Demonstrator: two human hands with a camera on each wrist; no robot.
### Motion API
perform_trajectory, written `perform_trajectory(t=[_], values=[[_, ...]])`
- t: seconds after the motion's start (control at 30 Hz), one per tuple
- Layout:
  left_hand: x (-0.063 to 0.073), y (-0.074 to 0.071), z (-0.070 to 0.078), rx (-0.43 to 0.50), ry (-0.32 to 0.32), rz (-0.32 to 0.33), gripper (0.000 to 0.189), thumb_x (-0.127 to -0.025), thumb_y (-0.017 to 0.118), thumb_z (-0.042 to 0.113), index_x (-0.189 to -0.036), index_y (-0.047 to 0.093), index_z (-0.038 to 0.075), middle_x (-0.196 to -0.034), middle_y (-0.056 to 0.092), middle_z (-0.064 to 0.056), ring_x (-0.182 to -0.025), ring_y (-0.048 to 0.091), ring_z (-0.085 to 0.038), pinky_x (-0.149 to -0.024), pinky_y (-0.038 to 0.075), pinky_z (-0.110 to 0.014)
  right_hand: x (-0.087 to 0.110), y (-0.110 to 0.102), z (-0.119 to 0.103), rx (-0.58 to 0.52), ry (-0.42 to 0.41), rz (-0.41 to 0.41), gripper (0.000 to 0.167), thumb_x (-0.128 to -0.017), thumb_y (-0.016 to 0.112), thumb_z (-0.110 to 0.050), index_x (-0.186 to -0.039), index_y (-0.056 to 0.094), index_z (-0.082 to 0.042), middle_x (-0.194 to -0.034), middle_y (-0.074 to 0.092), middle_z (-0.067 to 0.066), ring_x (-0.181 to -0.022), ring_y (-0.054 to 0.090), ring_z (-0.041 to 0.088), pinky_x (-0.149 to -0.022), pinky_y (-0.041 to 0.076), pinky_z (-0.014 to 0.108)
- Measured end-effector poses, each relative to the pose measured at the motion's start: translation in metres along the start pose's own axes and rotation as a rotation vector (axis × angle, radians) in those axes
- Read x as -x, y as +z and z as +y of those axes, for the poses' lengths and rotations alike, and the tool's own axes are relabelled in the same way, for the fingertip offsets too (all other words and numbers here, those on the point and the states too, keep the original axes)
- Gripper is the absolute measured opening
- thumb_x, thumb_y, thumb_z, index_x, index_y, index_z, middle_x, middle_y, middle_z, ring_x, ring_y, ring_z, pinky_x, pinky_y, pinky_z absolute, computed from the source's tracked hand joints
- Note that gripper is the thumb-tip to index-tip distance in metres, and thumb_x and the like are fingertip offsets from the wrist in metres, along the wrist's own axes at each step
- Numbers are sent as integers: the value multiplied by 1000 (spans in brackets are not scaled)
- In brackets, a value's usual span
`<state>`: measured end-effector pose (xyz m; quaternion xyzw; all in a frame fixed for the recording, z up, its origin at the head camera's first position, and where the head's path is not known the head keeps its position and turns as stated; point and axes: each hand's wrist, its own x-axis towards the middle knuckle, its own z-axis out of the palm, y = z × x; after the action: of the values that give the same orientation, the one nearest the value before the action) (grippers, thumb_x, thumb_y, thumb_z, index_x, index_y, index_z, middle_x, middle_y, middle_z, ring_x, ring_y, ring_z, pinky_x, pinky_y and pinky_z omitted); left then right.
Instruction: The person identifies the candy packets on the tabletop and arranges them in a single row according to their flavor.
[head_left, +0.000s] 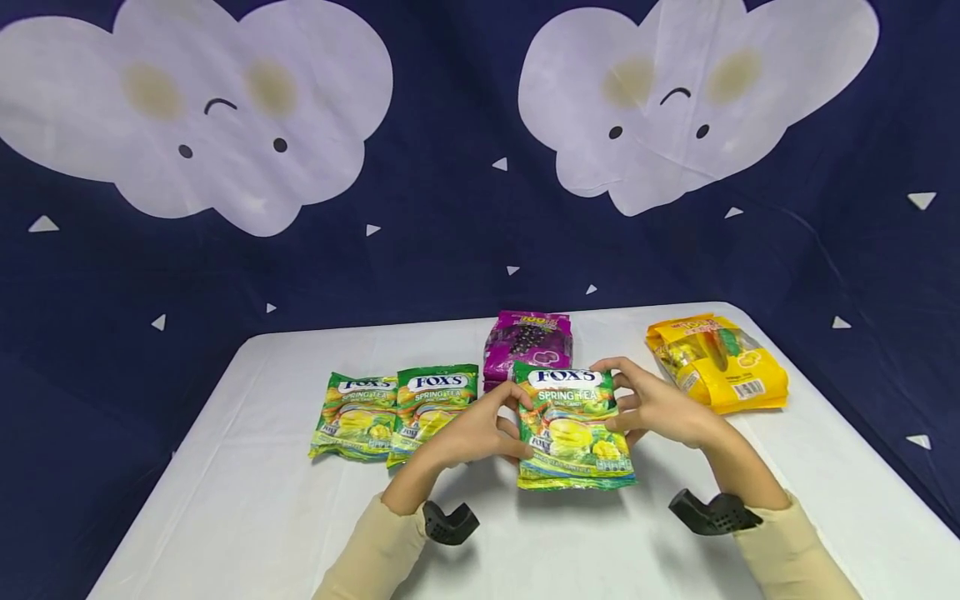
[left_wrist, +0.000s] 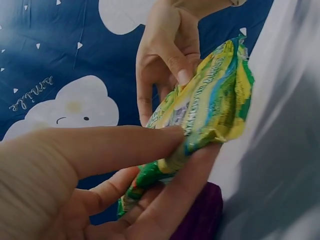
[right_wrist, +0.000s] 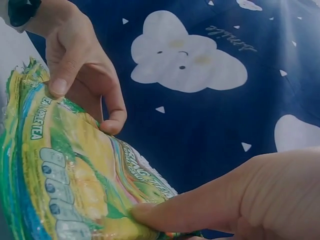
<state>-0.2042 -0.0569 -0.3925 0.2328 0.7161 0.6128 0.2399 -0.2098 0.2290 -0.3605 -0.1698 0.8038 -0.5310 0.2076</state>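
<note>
Head: handheld bag point(head_left: 573, 433), white table point(head_left: 225, 500), navy backdrop point(head_left: 442, 258)

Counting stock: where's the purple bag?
In the head view, the purple bag sits near the table's far edge, behind the held Fox's packet and left of the yellow bag.

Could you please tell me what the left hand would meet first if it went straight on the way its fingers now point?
The green Fox's packet, which the left hand grips at its edge; beyond it, probably the right hand, though depth is unclear.
</note>
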Motion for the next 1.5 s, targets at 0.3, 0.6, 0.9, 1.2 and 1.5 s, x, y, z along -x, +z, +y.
perform_trajectory(t=[0.3,0.6,0.9,1.2,1.5], values=[[6,-7,2,-83,-53,-28,47,-79,73,-8,-112,41,3,-108,47,-16,-65,65,-25,-69,55,-54,-8,10,4,-27,-14,-34,67,-86,68,-2,-140,29,-7,-118,48,24,-89,65,32,-64,58,46],[11,-13,3,-157,-107,-69,48,-78,74,-9,-108,39,3,-99,51,-15,-62,65,-31,-69,56,-49,-16,19,10,-42,-19,-74,67,-86,68,-2,-140,29,-8,-116,47,23,-91,64,32,-64,58,46],[11,-13,1,-246,-174,-108,48,-76,76,-8,-107,41,3,-68,58,-13,-63,66,-38,-63,55,-36,-22,27,19,-55,26,-130,66,-85,69,-2,-138,30,-8,-113,47,22,-90,64,31,-63,58,45],[12,-16,-1,-262,-219,-105,48,-75,76,-11,-107,43,2,-86,56,-16,-58,65,-26,-63,57,-37,-28,37,26,-89,22,-143,65,-84,67,2,-136,30,-4,-112,49,23,-83,65,30,-60,58,43],[9,-19,-7,-213,-231,-1,47,-75,73,-15,-110,45,0,-90,53,-19,-62,65,-33,-61,58,-42,-39,43,38,-91,6,-29,68,-85,67,2,-142,30,-6,-129,47,26,-84,63,27,-62,57,44]])
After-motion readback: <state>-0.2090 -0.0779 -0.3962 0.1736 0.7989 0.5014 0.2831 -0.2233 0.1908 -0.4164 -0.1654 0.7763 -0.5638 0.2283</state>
